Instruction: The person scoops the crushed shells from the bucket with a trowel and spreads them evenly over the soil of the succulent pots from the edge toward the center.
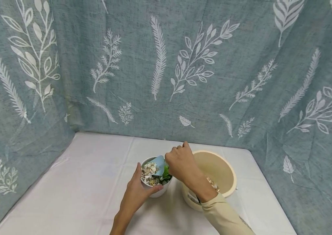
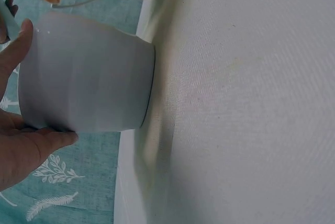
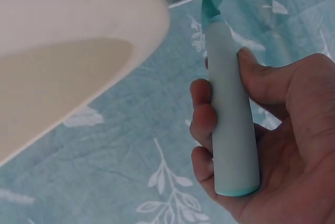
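Note:
My left hand [image 1: 136, 192] grips a white plant pot [image 1: 160, 193] that stands on the table, its thumb and fingers spread around the sides near the rim. Pebbles [image 1: 147, 174] and a green leafy plant [image 1: 166, 176] fill the pot. Above it, my right hand [image 1: 183, 163] holds a small garden trowel [image 3: 230, 114] by its pale blue-green handle, fingers curled around. The trowel's light blue blade [image 1: 160, 165] tips down over the pebbles beside the plant; its tip is hard to make out. In the left wrist view, the pot's smooth side [image 2: 89, 72] is visible.
A cream bucket [image 1: 233, 178] stands right of the pot, partly behind my right forearm, with some pebbles [image 1: 213, 184] inside. White cloth [image 1: 89, 182] covers the table. Blue-green curtains [image 1: 142, 65] with white leaf prints enclose the back and both sides.

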`<state>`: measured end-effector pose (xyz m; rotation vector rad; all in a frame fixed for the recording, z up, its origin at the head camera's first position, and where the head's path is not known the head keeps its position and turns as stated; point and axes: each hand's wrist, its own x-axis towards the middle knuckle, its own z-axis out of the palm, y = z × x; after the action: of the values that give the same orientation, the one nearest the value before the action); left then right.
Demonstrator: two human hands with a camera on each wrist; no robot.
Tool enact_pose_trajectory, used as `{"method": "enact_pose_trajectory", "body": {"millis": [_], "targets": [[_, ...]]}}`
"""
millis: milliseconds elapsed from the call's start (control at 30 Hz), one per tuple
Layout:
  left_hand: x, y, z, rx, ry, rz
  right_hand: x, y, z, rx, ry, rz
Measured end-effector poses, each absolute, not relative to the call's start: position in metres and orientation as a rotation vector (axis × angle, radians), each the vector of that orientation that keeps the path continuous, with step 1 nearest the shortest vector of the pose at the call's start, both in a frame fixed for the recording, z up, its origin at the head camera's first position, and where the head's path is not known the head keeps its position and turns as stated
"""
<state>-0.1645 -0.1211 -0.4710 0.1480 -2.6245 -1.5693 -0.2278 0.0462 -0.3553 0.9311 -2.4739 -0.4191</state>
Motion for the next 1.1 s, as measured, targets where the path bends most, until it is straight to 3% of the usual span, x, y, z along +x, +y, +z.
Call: {"method": "enact_pose_trajectory", "body": {"millis": [700, 900, 1100], "targets": [[-0.165, -0.119, -0.471, 0.168, -2.621, -1.531, -0.225, 0.053, -0.353, 0.785, -2.221, -0.431], [-0.165, -0.118, -0.471, 0.165, -2.638, -1.505, -0.219, 0.076, -0.348, 0.696, -2.239, -0.349], [-0.163, -0.119, -0.466, 0.157, -2.666, -1.408, -0.209, 0.128, -0.345, 0.585, -2.255, -0.086]]}}
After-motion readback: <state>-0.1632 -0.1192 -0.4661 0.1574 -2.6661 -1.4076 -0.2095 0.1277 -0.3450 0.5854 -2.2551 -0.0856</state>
